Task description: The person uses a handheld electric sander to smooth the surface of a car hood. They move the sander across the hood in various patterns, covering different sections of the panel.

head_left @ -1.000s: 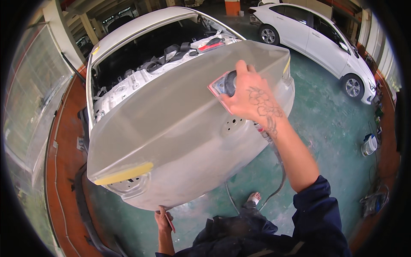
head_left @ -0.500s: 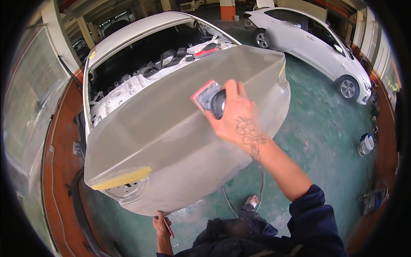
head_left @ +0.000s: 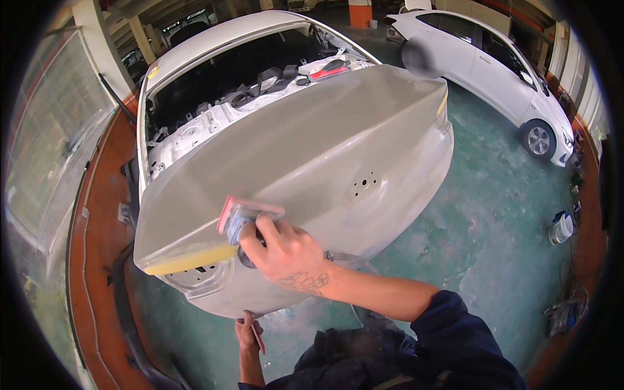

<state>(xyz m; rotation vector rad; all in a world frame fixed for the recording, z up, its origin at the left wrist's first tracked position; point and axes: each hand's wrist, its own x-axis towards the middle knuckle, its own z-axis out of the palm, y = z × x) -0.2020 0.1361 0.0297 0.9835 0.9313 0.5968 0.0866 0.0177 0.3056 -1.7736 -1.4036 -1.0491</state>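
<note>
My right hand (head_left: 289,250) is wrapped round a power sander (head_left: 242,218) with a rectangular pinkish-red pad. The sander is tilted at the left part of a grey, primer-coated trunk lid (head_left: 338,143), close to a strip of yellow tape (head_left: 182,262). A grey hose (head_left: 351,259) shows beyond my right wrist. Below the lid's lower edge, my left hand (head_left: 246,331) is closed on a thin red strip (head_left: 259,340). Its fingertips are at the edge, though whether they press on it I cannot tell.
Behind the lid stands the white car body (head_left: 221,38), its rear opening without glass and black belts on its shelf. A white car (head_left: 481,68) is parked at the far right. A white bucket (head_left: 560,229) stands on the green floor (head_left: 468,214).
My right hand has carried the sander left and nearer to me, from mid-lid to the taped corner. Several small holes in the lid are now uncovered. My left hand has barely moved.
</note>
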